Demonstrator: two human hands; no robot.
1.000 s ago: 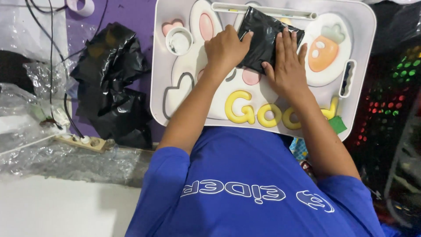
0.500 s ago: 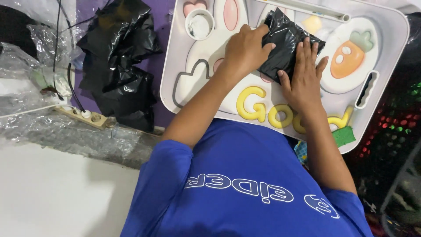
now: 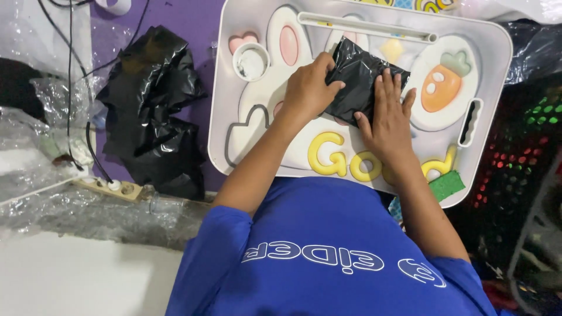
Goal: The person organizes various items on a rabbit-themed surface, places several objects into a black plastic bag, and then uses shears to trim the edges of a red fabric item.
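Nearest the camera is the person's blue shirt [image 3: 328, 257], with both bare forearms reaching away from it onto a white lap tray [image 3: 234, 76] with a rabbit and carrot design. The left hand [image 3: 309, 89] is curled, knuckles up, its fingertips gripping the near left edge of a black plastic packet [image 3: 358, 79] that lies on the middle of the tray. The right hand [image 3: 387, 114] lies flat with fingers spread and straight, pressing down on the packet's near right part, so the packet sits between and partly under both hands. Just nearer than the hands, raised yellow letters [image 3: 328, 155] run across the tray, and a green sponge piece [image 3: 446, 185] pokes out near the right wrist. Beyond the left hand sits a small white round cup [image 3: 252, 61] in the tray. Well to the left of the left hand, crumpled black plastic bags [image 3: 149, 111] lie on a purple surface [image 3: 193, 23], with a wooden power strip [image 3: 111, 186] and clear plastic wrap [image 3: 35, 117] farther left.
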